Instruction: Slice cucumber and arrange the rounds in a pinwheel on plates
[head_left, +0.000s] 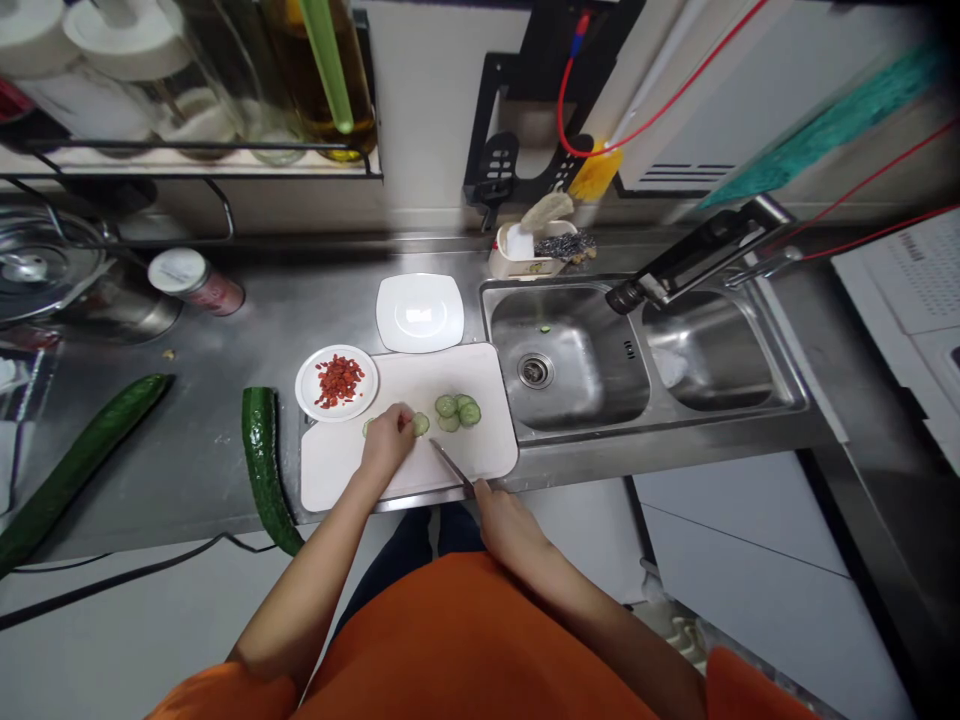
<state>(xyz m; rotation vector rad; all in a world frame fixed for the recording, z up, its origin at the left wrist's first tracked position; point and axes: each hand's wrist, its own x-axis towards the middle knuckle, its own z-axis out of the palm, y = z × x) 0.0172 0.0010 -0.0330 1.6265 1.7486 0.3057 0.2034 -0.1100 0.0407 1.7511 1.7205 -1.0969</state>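
On the white cutting board [337, 470], my left hand [388, 440] is closed with bent fingers around cut cucumber. A pale green cucumber slice [421, 425] shows at its fingertips, and a bit of green peeks out on the other side; the palm hides the rest. My right hand [511, 522] grips the handle of a knife [450, 462], whose blade points up and left over the board, just right of my left hand. Several cucumber slices [459, 410] lie overlapped farther right on the board. A round white plate [304, 392] of small chopped red pieces [340, 381] overlaps the board's upper left corner.
Behind the board stands a square white plate [401, 300]. To the left lie a cut cucumber [260, 450], overhanging the counter edge, and a longer cucumber [90, 455]. A double sink [577, 390] with a faucet [705, 255] is at right. A red-labelled jar [206, 285] stands near a pot [112, 290].
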